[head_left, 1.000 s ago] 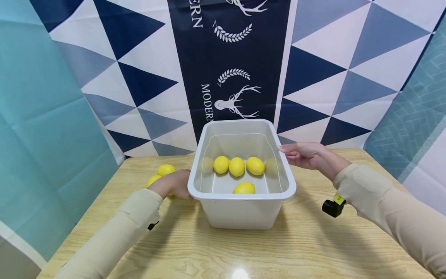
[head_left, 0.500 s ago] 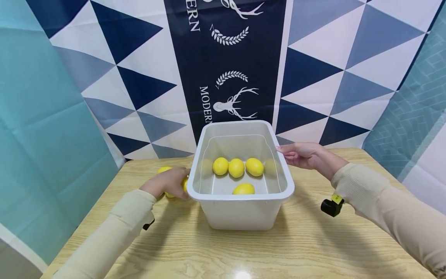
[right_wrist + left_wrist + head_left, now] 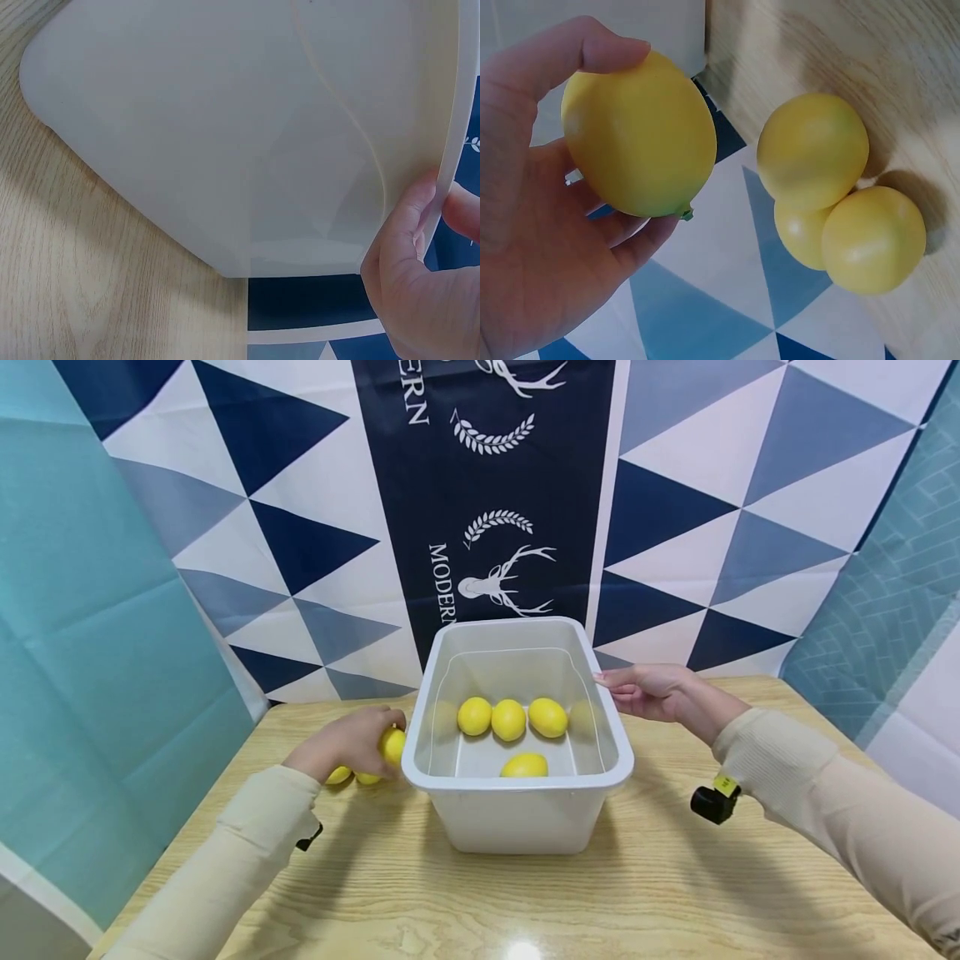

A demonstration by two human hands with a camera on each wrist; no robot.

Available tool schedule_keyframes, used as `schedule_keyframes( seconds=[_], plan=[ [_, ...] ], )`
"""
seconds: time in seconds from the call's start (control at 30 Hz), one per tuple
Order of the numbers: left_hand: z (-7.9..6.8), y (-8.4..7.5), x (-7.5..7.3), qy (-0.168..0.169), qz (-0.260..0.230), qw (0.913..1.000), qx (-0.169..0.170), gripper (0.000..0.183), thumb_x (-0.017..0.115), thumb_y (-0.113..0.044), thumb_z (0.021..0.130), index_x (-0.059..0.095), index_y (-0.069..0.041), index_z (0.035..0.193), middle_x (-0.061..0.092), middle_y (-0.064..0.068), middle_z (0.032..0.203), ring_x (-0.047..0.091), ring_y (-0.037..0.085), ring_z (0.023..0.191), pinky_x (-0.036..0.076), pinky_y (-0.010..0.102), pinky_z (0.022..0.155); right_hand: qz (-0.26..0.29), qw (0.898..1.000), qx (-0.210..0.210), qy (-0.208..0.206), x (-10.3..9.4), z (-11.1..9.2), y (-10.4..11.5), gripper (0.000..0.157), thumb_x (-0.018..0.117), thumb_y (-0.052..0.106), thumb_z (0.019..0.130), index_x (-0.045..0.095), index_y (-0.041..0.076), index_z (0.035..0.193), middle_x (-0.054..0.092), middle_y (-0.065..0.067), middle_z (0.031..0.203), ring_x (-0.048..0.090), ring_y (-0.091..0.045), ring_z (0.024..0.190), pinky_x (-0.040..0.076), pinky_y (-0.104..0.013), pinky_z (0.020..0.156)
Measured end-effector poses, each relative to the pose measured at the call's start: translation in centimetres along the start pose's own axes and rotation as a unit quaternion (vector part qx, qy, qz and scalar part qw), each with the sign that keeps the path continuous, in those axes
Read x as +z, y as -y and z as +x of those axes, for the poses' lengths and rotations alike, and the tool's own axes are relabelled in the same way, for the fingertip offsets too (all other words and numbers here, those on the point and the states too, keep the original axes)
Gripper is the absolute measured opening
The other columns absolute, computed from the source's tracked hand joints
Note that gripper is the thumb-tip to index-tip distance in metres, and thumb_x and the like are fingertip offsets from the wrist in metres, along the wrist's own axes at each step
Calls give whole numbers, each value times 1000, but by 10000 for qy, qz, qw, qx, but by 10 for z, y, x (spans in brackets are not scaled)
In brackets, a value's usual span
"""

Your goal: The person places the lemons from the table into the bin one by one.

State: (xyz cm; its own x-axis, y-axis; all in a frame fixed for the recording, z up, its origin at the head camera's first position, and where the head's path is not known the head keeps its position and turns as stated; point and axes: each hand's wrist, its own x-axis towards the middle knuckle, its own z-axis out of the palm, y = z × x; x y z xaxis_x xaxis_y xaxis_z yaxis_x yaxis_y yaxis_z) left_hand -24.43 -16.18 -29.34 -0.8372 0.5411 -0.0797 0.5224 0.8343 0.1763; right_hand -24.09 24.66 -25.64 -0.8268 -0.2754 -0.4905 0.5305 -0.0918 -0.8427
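Note:
My left hand (image 3: 348, 743) grips a yellow lemon (image 3: 641, 139) with a small green stem end, thumb on one side and fingers curled round the other. In the head view this lemon is beside the left wall of a light grey plastic bin (image 3: 517, 818). Just past the hand, three more lemons (image 3: 814, 150) lie bunched on the table, partly hidden by it in the head view. Inside the bin sit several lemons (image 3: 508, 720): a row towards the back and one near the front. My right hand (image 3: 648, 692) pinches the bin's right rim between thumb and fingers.
A wood-grain table (image 3: 480, 902) carries the bin near its middle. Behind it hangs a patterned cloth (image 3: 495, 485) with triangles and deer heads. Teal cloth (image 3: 112, 652) borders the left side. A small black camera (image 3: 715, 804) hangs below the right wrist.
My left hand has come back leftward from behind the bin's left rim and risen slightly, bringing a lemon into view. My right hand stays at the rim.

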Motion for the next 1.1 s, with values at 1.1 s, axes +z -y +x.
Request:
schedule_keyframes(
  seconds=[1.1],
  plan=[
    [-7,1,-19,-667,1048,9920,-214,53,82,-29,62,59,-16,108,62,6,110,50,27,96,50,45,85,-105,9999,-59,-72,0,1,-4,24,62,9,91,50,11,113,71,3,82,69,-7,77,58,-18,79]
  ],
)
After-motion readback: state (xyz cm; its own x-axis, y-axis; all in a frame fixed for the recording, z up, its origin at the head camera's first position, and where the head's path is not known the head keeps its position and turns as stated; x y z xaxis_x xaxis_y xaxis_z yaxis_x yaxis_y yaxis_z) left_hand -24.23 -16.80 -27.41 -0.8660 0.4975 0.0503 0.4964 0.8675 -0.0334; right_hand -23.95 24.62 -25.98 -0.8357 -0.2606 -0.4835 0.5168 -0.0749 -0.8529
